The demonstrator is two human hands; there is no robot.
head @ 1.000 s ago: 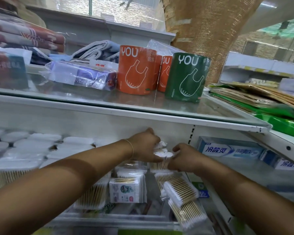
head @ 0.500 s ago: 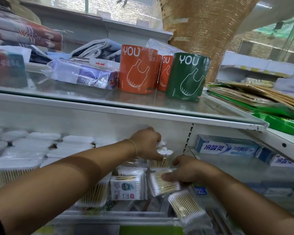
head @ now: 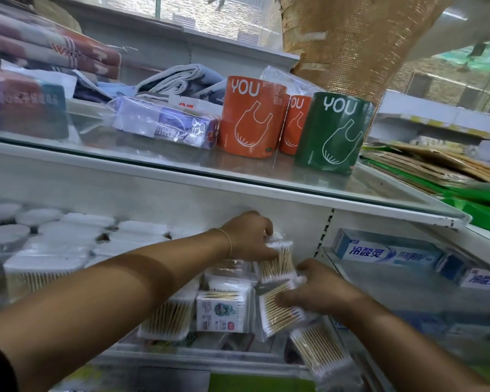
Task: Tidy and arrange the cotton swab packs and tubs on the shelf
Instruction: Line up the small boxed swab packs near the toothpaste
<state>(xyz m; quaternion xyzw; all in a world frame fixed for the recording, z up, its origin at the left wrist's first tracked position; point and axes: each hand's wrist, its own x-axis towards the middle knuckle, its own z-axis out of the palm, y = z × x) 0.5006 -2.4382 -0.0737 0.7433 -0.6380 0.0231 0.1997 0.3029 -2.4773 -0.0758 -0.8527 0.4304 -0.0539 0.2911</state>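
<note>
Clear packs of wooden cotton swabs crowd the lower shelf. My left hand (head: 252, 236) grips an upright swab pack (head: 277, 263) at the back of the shelf, fingers curled over its top. Just below it, my right hand (head: 320, 290) holds a tilted swab pack (head: 277, 314), fingers spread over its right side. Another pack (head: 320, 355) lies slanted at the shelf's front right corner. A labelled square swab box (head: 224, 312) stands left of these, beside a further pack (head: 170, 315). Round white-lidded tubs (head: 40, 217) and wider swab packs (head: 43, 267) fill the left of the shelf.
The glass upper shelf (head: 181, 168) overhangs my hands, carrying orange (head: 249, 117) and green (head: 334, 134) bag rolls and a purple packet (head: 164, 125). Toothpaste boxes (head: 385, 248) lie in the bay to the right, behind a slotted white upright (head: 324, 233).
My right hand has dropped from the back pack and taken the tilted pack below it, pushing it up toward the back. My left hand stays on the upright pack.
</note>
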